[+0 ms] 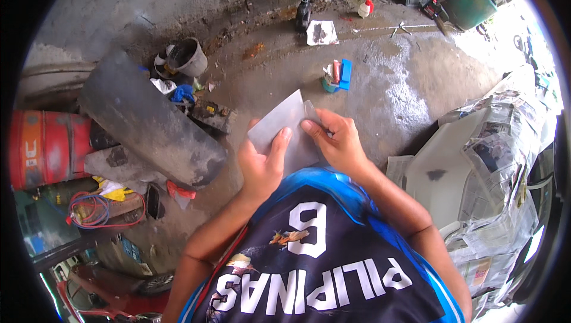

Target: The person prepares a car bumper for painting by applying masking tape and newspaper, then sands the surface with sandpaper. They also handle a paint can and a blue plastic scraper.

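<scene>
Logging from my remote seat, hands first.

Left hand (262, 159): grasping, thumb on top, a thin grey rectangular sheet (275, 122), possibly abrasive paper. Right hand (343, 143): pinching a smaller grey flap (310, 112) at the sheet's right side; whether a separate piece or a fold, I cannot tell. Sheet position: in the air before the torso, above the wet concrete floor (256, 94), well apart from other items.

Status, as I judge it: newspaper masking (495, 136) is in place around much of the pale body panel (428, 204) at right, so covering looks largely done. Sheet handling appears under way, not finished. Remaining on the panel: one dark smudge (436, 175), with neither hand touching it.

Beyond the hands: one small teal tub (329, 86) on the floor, a blue block (345, 74) at its side. Left: one dark scuffed slab (148, 115), slanting; one red drum (53, 150); coiled red and blue hose (95, 210); one grey bucket (189, 57), tilted. Far edge: one black bottle (303, 14); one white bottle (364, 10), red top; one green bucket (470, 3), tipped.
</scene>
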`<state>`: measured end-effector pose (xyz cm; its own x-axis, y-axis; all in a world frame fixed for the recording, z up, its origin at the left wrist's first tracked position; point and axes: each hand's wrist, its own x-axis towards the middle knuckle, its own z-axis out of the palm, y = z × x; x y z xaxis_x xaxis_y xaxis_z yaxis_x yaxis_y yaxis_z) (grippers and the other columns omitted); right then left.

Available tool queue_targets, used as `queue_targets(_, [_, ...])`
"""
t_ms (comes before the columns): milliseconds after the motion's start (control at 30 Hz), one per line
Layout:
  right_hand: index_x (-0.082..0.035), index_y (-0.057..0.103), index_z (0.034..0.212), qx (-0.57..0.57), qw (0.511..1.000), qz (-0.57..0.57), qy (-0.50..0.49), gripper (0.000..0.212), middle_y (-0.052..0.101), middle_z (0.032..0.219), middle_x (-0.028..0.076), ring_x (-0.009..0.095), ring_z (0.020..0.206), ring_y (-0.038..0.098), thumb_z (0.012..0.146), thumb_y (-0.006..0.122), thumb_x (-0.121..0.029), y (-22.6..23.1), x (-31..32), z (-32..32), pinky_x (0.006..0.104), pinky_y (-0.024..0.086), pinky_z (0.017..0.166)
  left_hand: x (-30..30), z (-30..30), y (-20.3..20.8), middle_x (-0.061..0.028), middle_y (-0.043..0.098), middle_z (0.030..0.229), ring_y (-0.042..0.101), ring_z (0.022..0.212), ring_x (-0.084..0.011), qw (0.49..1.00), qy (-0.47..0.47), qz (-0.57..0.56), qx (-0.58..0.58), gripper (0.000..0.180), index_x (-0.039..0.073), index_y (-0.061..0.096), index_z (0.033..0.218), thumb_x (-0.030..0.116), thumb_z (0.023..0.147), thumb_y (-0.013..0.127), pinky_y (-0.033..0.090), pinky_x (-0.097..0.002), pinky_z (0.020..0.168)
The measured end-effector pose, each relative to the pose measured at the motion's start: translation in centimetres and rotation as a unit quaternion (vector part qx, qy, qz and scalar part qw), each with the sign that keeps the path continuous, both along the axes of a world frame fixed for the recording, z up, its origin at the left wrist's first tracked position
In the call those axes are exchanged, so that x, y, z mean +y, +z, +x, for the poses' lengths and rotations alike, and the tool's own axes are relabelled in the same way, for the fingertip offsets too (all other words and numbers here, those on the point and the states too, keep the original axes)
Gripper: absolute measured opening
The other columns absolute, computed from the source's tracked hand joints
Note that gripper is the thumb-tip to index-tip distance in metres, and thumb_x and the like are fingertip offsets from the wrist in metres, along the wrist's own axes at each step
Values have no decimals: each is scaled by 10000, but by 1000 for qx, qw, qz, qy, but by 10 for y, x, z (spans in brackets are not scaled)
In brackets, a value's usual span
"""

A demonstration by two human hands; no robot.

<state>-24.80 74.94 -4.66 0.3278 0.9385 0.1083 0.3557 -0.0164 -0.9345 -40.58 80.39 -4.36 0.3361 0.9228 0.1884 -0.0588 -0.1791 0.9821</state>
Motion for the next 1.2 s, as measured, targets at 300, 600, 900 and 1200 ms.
queue_targets(300, [1, 654, 979, 129, 990, 40, -36, 148, 548, 692, 199, 188, 561, 448, 973, 645, -147, -2, 6, -12, 335, 408, 539, 6, 2, 8, -57, 678, 931, 616, 820, -93, 1000, -12, -27, -10, 152, -25, 625, 1042, 87, 949, 670, 496, -256, 705])
queue_targets(600, [-7, 623, 917, -26, 1000, 12, 11, 182, 526, 672, 202, 303, 549, 440, 980, 637, -177, 5, -1, -2, 364, 412, 532, -9, -1, 1, -59, 665, 960, 613, 847, -91, 1000, 15, -15, -15, 147, -19, 600, 1055, 66, 955, 665, 496, -247, 720])
queue_targets(900, [11, 598, 877, -65, 982, -55, 171, 208, 532, 692, 230, 366, 577, 420, 962, 652, -171, 16, 5, 32, 390, 419, 552, -4, -8, -4, -36, 660, 887, 589, 789, -77, 999, -45, -14, 7, 151, -22, 605, 1039, 84, 953, 671, 481, -243, 689])
queue_targets(1200, [20, 659, 995, -3, 998, -23, 61, 174, 548, 702, 165, 146, 627, 424, 945, 676, -146, 13, 6, 15, 320, 426, 569, -5, 4, -5, -70, 687, 991, 640, 884, -111, 995, 46, -67, -59, 206, -46, 607, 1116, 70, 955, 661, 512, -257, 770])
